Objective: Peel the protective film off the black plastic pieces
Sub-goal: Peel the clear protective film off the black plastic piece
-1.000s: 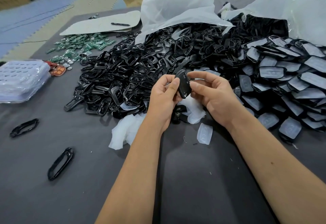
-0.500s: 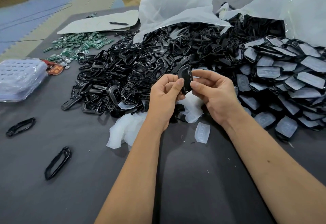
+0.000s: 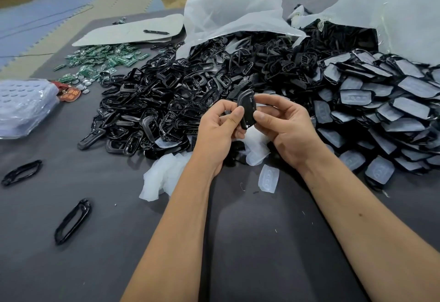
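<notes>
Both hands meet above the tabletop (image 3: 262, 254): the left hand (image 3: 217, 130) and right hand (image 3: 283, 126) pinch one black plastic piece (image 3: 247, 109) on edge between curled fingers (image 3: 259, 116), likely so a thumb can hunt the film's corner. Film-covered pieces (image 3: 385, 111) lie heaped at right within easy reach, and peeled films (image 3: 164, 175) collect just beneath the hands.

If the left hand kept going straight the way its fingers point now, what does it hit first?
The left hand points up and right, already pinching the black piece. Past it, probably the right hand's fingers; depth is unclear.
</notes>
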`<state>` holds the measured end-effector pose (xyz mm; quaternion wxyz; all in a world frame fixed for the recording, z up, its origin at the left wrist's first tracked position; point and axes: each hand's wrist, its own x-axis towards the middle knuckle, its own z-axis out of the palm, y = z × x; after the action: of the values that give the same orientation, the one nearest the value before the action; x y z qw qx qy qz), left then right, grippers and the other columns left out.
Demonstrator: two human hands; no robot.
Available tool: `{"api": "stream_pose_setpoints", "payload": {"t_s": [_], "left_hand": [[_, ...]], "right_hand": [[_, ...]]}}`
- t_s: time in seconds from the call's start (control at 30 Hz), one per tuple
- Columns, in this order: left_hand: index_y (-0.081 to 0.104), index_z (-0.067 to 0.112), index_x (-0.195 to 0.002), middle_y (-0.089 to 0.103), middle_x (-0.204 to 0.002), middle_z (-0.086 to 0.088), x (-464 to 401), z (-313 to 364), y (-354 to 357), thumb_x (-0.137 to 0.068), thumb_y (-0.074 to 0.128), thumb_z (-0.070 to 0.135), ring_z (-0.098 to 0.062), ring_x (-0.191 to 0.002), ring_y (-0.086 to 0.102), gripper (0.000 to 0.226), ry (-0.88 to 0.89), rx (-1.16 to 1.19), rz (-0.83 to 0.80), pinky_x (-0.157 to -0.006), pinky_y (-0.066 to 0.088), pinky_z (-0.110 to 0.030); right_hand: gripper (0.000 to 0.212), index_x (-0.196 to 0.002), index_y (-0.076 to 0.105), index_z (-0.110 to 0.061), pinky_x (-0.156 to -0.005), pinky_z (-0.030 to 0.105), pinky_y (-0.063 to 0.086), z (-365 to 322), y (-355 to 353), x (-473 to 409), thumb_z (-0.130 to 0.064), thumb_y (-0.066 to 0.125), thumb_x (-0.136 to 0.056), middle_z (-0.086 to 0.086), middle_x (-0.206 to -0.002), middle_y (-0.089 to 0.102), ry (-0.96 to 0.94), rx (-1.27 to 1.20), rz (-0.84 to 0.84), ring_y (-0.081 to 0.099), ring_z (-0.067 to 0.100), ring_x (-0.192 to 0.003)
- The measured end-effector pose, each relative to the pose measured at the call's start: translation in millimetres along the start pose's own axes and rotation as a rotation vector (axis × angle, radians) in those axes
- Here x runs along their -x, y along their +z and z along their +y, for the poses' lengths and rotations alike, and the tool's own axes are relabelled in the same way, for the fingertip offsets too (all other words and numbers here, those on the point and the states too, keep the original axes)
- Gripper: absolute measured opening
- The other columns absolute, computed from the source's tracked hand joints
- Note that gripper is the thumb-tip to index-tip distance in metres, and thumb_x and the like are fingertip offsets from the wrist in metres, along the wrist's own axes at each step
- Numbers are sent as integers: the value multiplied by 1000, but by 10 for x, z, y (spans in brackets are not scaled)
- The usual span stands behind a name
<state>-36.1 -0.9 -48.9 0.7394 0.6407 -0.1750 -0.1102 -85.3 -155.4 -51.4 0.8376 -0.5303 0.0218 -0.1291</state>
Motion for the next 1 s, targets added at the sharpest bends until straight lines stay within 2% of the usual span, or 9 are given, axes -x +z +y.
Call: {"api": "stream_pose_setpoints", "payload": {"t_s": [0.17, 0.27, 0.47, 0.57, 0.67, 0.77, 0.83, 0.93, 1.0], "left_hand": [[60, 12, -93, 66, -72, -5, 22, -2, 29, -105, 60, 13, -11, -60, 60, 13, 21, -13, 22, -61, 53, -22], [61, 14, -91, 65, -70, -3, 21, 3, 13, -105, 61, 13, -11, -60, 57, 14, 18, -12, 13, -61, 52, -22], [65, 15, -92, 63, -69, -4, 1, 3, 17, -103, 64, 13, -12, -60, 56, 11, 22, -23, 57, -64, 52, -24], [70, 5, -99, 65, -66, -2, -24, 3, 21, -100, 67, 10, -12, -61, 60, 5, 34, -51, 105, -65, 53, -24], [74, 4, -108, 72, -73, -4, -63, 43, 64, -98, 69, 7, -12, -68, 68, 12, 80, -122, 152, -68, 56, -25], [74, 11, -116, 78, -90, -8, -105, 126, 209, -101, 65, 10, -14, -84, 75, 18, 126, -131, 184, -78, 60, -24], [73, 8, -120, 78, -100, -10, -169, 163, 366, -103, 61, 12, -18, -96, 75, 22, 117, -106, 167, -85, 62, -32], [72, 9, -126, 76, -111, -8, -252, 196, 667, -104, 59, 17, -25, -107, 72, 26, 79, -159, 99, -97, 58, -50], [72, 15, -130, 75, -117, -1, -318, 217, 882, -104, 60, 23, -17, -112, 68, 29, 101, -275, 48, -102, 54, -47]], "right_hand": [[41, -117, 71, -7, -89, 30, 58, 0, -7, -6, -8, 77, -76, -1, -85, 77, -5, 31, -2, 72, 17, -91], [39, -114, 73, -8, -89, 31, 57, -8, -15, -6, -7, 77, -75, 2, -88, 79, 6, 15, -19, 73, 18, -91], [33, -111, 74, -8, -81, 24, 57, -15, 13, 1, 2, 77, -80, 1, -89, 78, -77, 93, 16, 73, 13, -88], [35, -108, 77, -15, -82, 23, 57, -72, 45, 6, 12, 73, -86, -1, -94, 79, -208, 354, 66, 72, 12, -91], [32, -104, 79, -17, -86, 29, 60, -177, 79, 2, 9, 71, -86, -3, -95, 79, -361, 654, 104, 75, 13, -91], [28, -103, 80, -15, -82, 20, 56, -331, 56, -12, 5, 70, -86, -7, -95, 77, -495, 996, 196, 71, 6, -87], [28, -103, 81, -13, -84, 21, 55, -454, -5, -20, 5, 69, -85, -2, -96, 76, -559, 1164, 239, 70, 10, -89], [27, -100, 81, -11, -87, 32, 55, -680, -167, -29, 6, 66, -84, 5, -96, 76, -591, 1348, 293, 69, 21, -92], [27, -98, 81, -12, -89, 34, 52, -858, -306, -46, 5, 66, -84, 6, -96, 76, -579, 1441, 361, 68, 25, -95]]}}
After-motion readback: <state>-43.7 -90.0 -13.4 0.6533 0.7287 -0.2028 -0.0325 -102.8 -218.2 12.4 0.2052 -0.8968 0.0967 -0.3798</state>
